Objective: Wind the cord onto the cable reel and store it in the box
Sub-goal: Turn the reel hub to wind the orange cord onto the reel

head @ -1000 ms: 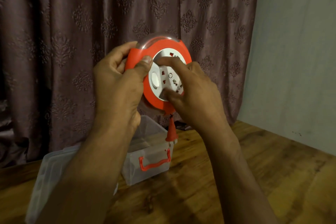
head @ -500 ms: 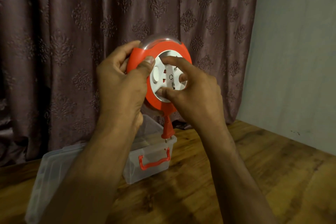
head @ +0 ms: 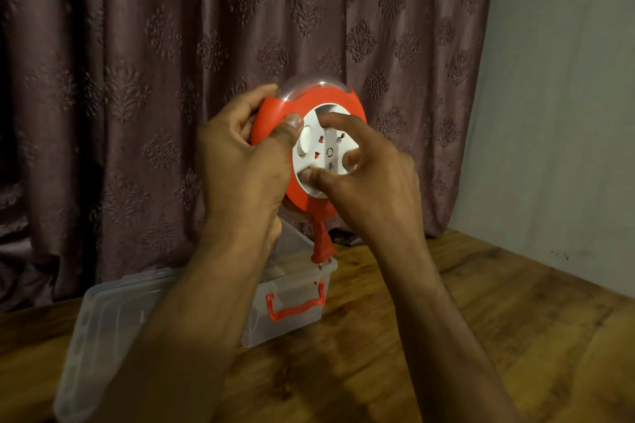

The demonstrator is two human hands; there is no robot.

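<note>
Curtain (head: 171,79) fills the far side, wall (head: 567,96) to the right. Wooden counter (head: 481,336) below.

Clear box (head: 295,288) sits open on the counter, near centre, red handle facing me; its lid (head: 103,319) lies just beside it on the left.

Cable reel (head: 275,113) held up in the air above the box, well clear of the counter. Disc on edge, white socket face (head: 309,148) turned toward me and slightly right; its axis runs near to far.

My left hand (head: 240,165) wraps the red rim on the left side, thumb pressed over the front edge, fingers curled behind. My right hand (head: 371,189) has fingertips hooked into the recesses of the white centre hub, a pinching grip for turning it.

Plug (head: 81,252) hangs from the reel's bottom, prongs down, long axis near vertical, just over the box's far rim. Only a short stub of cord (head: 318,228) shows; winding looks close to done.

Handling, my guess: hard, smooth plastic, light, rigid, a bit slippery on the domed clear part. Best held by the red rim; the hub turns, so it gives no steady hold.
</note>
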